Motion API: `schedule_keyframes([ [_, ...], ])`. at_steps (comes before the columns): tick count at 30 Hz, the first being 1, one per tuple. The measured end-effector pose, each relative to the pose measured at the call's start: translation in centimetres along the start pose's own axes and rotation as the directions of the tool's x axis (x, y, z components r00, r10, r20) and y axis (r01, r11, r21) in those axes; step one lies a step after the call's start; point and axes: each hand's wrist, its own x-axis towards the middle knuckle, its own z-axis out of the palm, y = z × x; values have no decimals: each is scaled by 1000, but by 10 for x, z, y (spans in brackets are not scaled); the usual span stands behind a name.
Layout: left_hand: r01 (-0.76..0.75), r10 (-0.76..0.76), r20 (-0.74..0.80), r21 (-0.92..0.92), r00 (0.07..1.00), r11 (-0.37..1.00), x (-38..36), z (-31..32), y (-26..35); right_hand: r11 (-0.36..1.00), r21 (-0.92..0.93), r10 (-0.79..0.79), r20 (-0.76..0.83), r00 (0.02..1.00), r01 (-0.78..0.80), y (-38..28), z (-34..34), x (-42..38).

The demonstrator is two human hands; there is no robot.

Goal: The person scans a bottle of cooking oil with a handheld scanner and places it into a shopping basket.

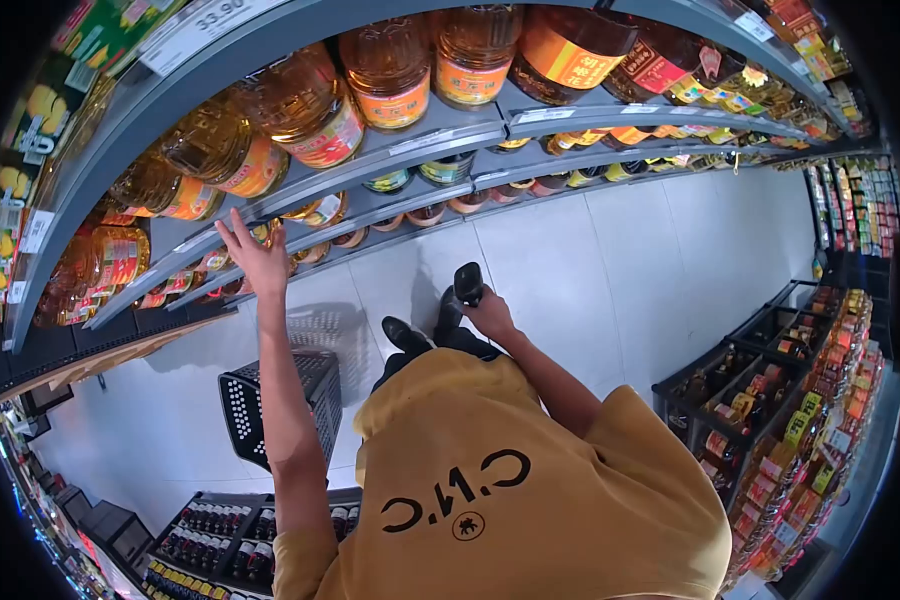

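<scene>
My left hand (257, 258) reaches up to the front edge of the oil shelf (370, 165), its fingers spread and nothing in them. Just beyond the fingertips, large bottles of golden oil (215, 160) with orange labels stand in a row. Lower down, near my waist, my right hand (490, 316) is closed around a black handheld device (468, 284) with a rounded, glossy end. Its exact kind does not show.
A black perforated shopping basket (240, 415) stands on the pale tiled floor (560, 260) beside my left arm. Bottle racks (210, 540) are behind me, and a display of packaged goods (800, 430) lines the right. Lower shelves hold more bottles (445, 170).
</scene>
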Motion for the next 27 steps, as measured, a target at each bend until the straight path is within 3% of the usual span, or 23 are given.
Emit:
schedule_keyframes([
  [8,-56,47,78,110,996,992,1,0,-6,998,57,-12,9,1000,11,16,2,4],
  [9,27,-43,132,118,990,993,1,-4,3,992,99,-70,-22,997,72,24,6,7],
  [10,-60,46,125,110,991,992,1,-3,-1,991,115,-60,-23,998,62,17,2,5],
  [11,-21,-13,149,223,989,975,3,-1,1,994,87,-68,-4,998,68,21,4,10],
  [13,139,-201,218,269,955,953,2,-19,25,989,93,-109,-70,992,115,43,20,21],
  [17,203,-264,251,243,931,948,2,-26,34,981,46,-185,-79,980,189,74,29,43],
  [18,222,-283,271,235,920,946,1,-28,34,999,47,21,50,999,-24,43,11,30],
  [22,256,-330,350,239,877,936,4,-39,35,999,27,18,26,999,-19,29,11,27],
  [25,247,-280,366,135,887,960,4,-46,29,981,-34,-193,-95,977,190,42,26,33],
  [27,179,-220,336,147,916,973,-2,-50,23,980,-64,-194,-106,975,188,37,35,30],
])
